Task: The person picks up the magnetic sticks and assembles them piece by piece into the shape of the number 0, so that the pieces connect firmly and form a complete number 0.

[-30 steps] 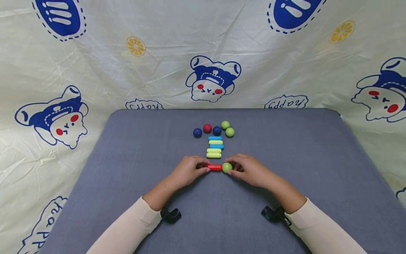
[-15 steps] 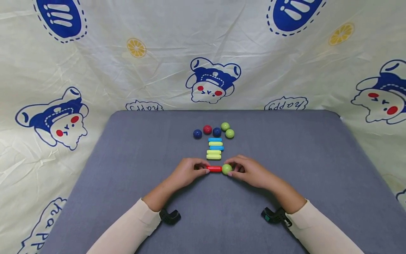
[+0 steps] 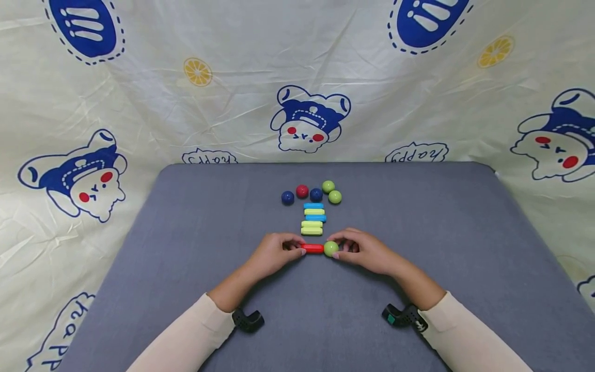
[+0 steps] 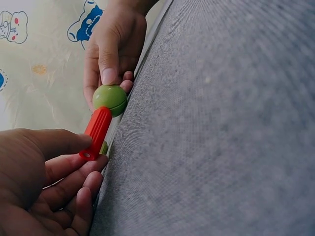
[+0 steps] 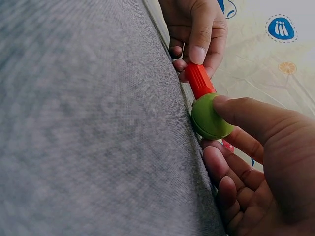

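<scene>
Between thumb and fingers, my left hand [image 3: 275, 254] pinches a short red ridged rod [image 3: 314, 248] by its left end. A green ball [image 3: 331, 248] touches the rod's other end, and my right hand [image 3: 365, 251] pinches it from the right. In the left wrist view the red rod [image 4: 98, 132] shows a small hole in its near end and meets the green ball [image 4: 109, 100] end-on. The right wrist view shows my right thumb pressed on the green ball [image 5: 211, 117], which has a seam line round it.
Just beyond the hands, yellow rods [image 3: 311, 231] and blue rods [image 3: 316, 218] lie in a column on the grey cloth table [image 3: 209, 206]. Past them sit a red ball [image 3: 302, 191], blue balls [image 3: 287, 197] and green balls [image 3: 334, 197]. A printed curtain [image 3: 241, 103] hangs behind the table.
Both hands keep their hold on the rod and the ball, with no clear movement between them. The whole head view has shifted slightly.
</scene>
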`<move>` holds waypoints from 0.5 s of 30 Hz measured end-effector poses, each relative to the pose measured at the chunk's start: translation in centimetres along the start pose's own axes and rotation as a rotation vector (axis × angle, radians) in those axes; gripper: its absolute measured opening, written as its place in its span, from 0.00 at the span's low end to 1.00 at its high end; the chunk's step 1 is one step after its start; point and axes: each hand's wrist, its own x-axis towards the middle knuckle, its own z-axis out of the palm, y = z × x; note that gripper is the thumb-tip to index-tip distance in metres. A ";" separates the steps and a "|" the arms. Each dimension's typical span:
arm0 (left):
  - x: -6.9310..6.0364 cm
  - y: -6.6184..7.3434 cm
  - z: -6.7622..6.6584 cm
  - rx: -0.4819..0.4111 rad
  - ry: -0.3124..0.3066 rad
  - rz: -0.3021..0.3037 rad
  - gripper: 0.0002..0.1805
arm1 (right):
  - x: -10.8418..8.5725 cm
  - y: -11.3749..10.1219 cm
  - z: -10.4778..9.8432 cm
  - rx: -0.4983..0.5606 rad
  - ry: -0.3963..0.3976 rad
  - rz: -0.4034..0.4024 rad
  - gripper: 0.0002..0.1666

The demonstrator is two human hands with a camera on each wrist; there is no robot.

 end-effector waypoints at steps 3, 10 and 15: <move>0.0 0.1 -0.1 -0.005 -0.003 0.005 0.09 | 0.1 0.1 -0.1 0.000 0.004 -0.010 0.20; 0.0 0.1 -0.3 -0.026 -0.021 0.024 0.10 | 0.0 0.1 -0.1 0.007 0.010 -0.028 0.20; 0.2 -0.1 -0.8 -0.070 0.016 0.011 0.10 | -0.1 0.1 -0.1 0.023 0.010 -0.029 0.21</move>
